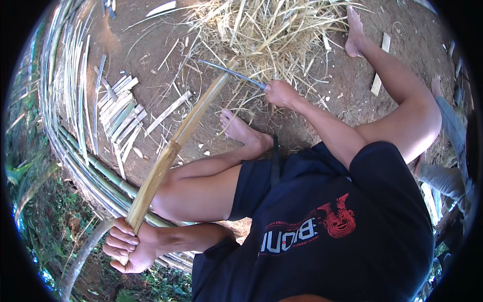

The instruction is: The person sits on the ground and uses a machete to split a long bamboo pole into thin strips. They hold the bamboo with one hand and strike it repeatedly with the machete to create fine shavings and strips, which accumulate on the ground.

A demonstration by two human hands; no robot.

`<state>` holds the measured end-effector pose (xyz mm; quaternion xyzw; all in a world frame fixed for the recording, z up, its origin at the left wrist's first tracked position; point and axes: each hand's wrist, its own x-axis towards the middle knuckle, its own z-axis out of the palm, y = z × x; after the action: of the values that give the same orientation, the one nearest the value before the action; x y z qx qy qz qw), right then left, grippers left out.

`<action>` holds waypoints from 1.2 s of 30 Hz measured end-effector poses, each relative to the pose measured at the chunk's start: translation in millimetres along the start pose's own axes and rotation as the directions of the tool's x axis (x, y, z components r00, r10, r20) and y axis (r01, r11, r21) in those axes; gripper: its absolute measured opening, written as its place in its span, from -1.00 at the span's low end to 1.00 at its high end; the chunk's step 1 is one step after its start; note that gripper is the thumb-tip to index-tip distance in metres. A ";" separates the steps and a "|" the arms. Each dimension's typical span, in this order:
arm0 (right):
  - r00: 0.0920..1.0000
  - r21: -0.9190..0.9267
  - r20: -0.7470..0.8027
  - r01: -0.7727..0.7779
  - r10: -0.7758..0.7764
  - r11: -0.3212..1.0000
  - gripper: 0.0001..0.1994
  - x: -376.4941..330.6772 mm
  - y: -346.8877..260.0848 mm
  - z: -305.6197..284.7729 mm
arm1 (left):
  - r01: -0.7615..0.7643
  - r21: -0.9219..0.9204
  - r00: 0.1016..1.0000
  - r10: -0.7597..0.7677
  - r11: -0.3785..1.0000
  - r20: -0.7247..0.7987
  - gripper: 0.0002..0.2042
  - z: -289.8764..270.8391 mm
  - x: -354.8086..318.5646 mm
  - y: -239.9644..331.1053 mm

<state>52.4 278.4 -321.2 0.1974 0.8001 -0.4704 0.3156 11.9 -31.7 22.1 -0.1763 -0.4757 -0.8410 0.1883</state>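
My left hand (132, 247) is closed around the near end of a long split piece of bamboo (168, 153). The bamboo slants up and to the right over my bent left leg, with a raised joint about halfway along. A knife (240, 76) is gripped in my right hand (282, 94), its slim blade pointing left. That blade crosses the bamboo close to its far end and appears to touch it. Just beyond, a heap of pale shavings (282, 38) covers the ground.
Left of the bamboo lies a stack of short split pieces (121, 110). Long bamboo poles (113, 177) and thin strips (75, 75) curve along the left. A flat slat (381, 65) rests beyond my right leg. Another person's trouser leg (443, 180) shows at the right edge.
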 end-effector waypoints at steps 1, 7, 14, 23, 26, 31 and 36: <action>1.000 0.012 0.030 -0.010 0.009 1.000 -0.81 -3.9 -8.3 -1.4 | -0.011 0.018 1.000 0.011 1.000 -0.003 -0.66 -1.5 1.0 -0.3; 0.990 0.017 -0.110 -0.089 0.090 0.996 -0.74 29.4 20.5 8.1 | -0.005 0.009 1.000 0.005 1.000 -0.014 -0.68 -2.8 12.6 -2.4; 0.980 -0.016 -0.087 -0.181 0.179 0.983 -0.76 25.9 32.7 16.0 | -0.010 -0.004 0.999 0.010 1.000 -0.038 -0.70 -16.5 14.6 -1.7; 0.976 0.035 -0.070 -0.206 0.208 0.978 -0.74 19.6 58.5 22.4 | 0.036 -0.026 0.998 -0.034 0.999 0.054 -0.68 -42.4 20.5 3.7; 0.965 0.190 0.072 -0.262 0.252 0.946 -0.76 9.8 31.4 11.9 | 0.017 -0.101 0.999 -0.011 0.995 0.051 -0.67 -55.1 16.7 4.7; 0.964 -0.016 -0.190 0.187 -0.187 0.982 -0.84 -32.5 -10.4 29.0 | 0.077 -0.236 0.967 -0.015 0.969 0.254 -0.64 -61.2 5.9 2.8; 0.879 -0.095 -0.094 0.460 -0.468 0.883 -0.81 -116.2 -80.5 36.2 | 0.065 -0.235 0.969 -0.005 0.970 0.249 -0.62 -53.3 -10.1 4.8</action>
<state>98.7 205.8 -203.3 0.0155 0.8567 -0.4921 0.1540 16.6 -78.6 -5.1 -0.2925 -0.3924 -0.8674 0.0898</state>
